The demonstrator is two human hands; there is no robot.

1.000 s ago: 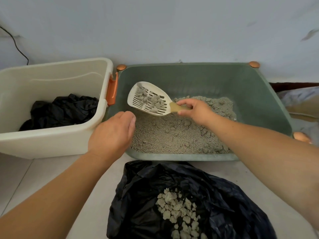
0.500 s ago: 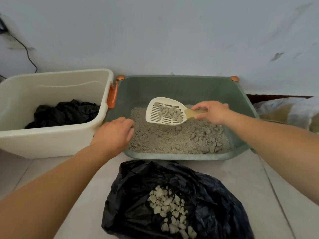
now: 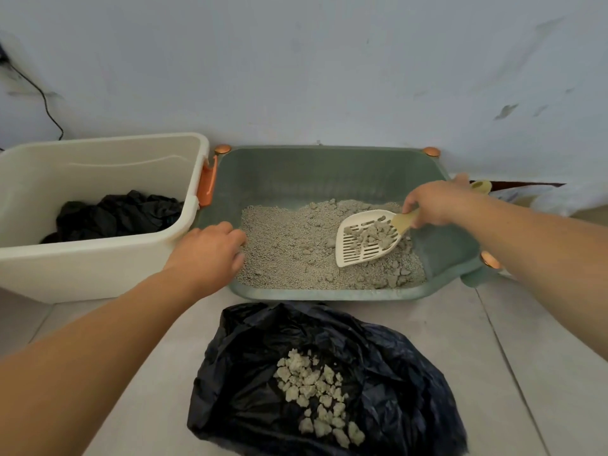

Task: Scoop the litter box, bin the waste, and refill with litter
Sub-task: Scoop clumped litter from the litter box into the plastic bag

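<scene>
Centre frame: green litter box [image 3: 329, 166] holding grey litter [image 3: 289, 248]. Right hand [image 3: 437, 202] grips slotted scoop [image 3: 365, 238], loaded with clumps, over the litter at right. Left hand [image 3: 207, 255] curls over the box's left rim. Lower centre: black bag [image 3: 394, 373] holding clumps [image 3: 316, 390]. Upper left: cream bin [image 3: 98, 258].

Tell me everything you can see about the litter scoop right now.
The litter scoop looks like cream plastic, with a slotted, shovel-shaped head and a tan handle. The right hand grips that handle, and the handle's rounded end shows past the hand. The head tilts down toward the viewer over the right side of the green litter box, low over the grey litter; whether its tip touches it is unclear. Several grey clumps sit in it.
</scene>
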